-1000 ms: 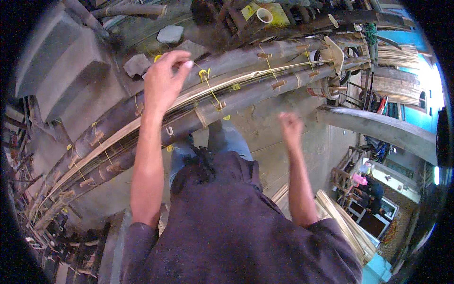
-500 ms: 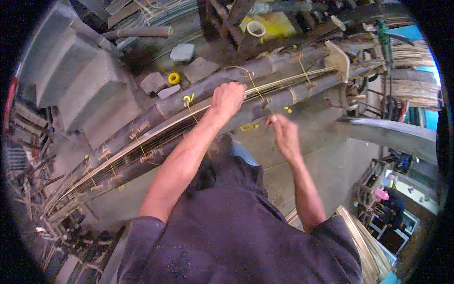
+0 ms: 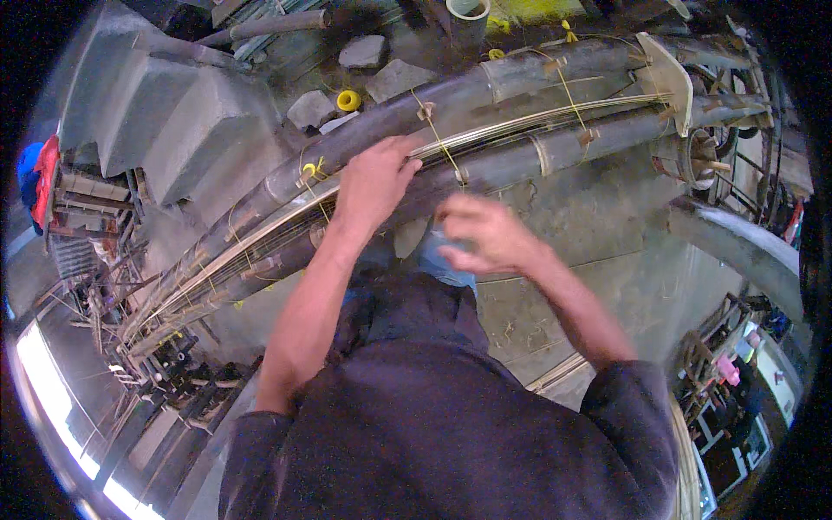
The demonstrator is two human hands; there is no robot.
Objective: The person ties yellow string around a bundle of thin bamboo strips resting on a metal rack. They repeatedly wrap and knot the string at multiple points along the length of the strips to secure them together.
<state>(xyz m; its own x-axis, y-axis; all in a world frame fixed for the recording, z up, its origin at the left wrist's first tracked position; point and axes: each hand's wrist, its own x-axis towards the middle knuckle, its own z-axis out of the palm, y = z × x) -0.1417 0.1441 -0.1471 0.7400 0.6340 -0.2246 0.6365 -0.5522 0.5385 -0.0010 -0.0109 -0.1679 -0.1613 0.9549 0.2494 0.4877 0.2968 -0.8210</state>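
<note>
Pale strips run between two dark poles, our left hand over them (can't tell if gripping), our right hand half-open near the closer pole.

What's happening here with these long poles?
A person has the left hand over pale strips running between two poles; yellow cords cross the strips. The right hand appears just short of the nearer pole, thumb and fingers apart, too blurred to tell if it holds anything. A yellow roll lies beyond the farther pole.
</note>
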